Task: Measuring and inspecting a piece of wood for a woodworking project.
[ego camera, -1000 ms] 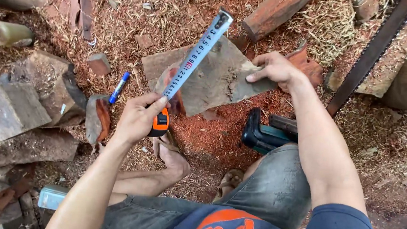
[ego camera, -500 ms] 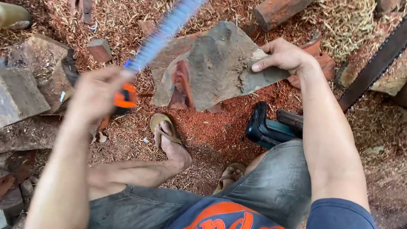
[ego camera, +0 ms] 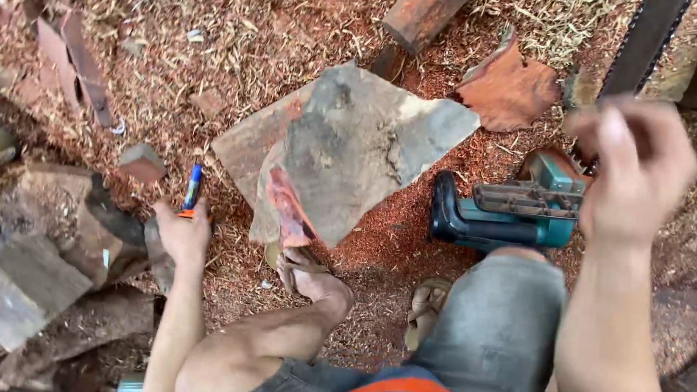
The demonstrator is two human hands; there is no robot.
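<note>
We sit low on ground covered in reddish sawdust, with a flat, irregular wood slab lying just beyond our forward foot. Our left hand is down on the ground at the left, fingers curled loosely around an orange object under the palm; only a sliver of orange shows, so we cannot tell what it is or how firmly it is pinched. A blue marker lies touching or just past the fingertips, pointing away from us. Our right hand is raised in the air at the right, motion-blurred, fingers partly bent with nothing visibly in them; whether they are spread or pressed together we cannot tell. Just under and left of that hand, a teal and black chainsaw rests on the sawdust beside our right knee, its long bar running up to the far right. Rough split wood blocks are heaped at the near left, and a reddish log lies at the far edge. The risks we judge here are close ones: the right hand, swinging quickly, could strike the saw's handle or guard; a sandalled foot resting against the slab's splintered edge could be scraped if the slab shifts; and the marker could be nudged into the loose sawdust and buried.
</note>
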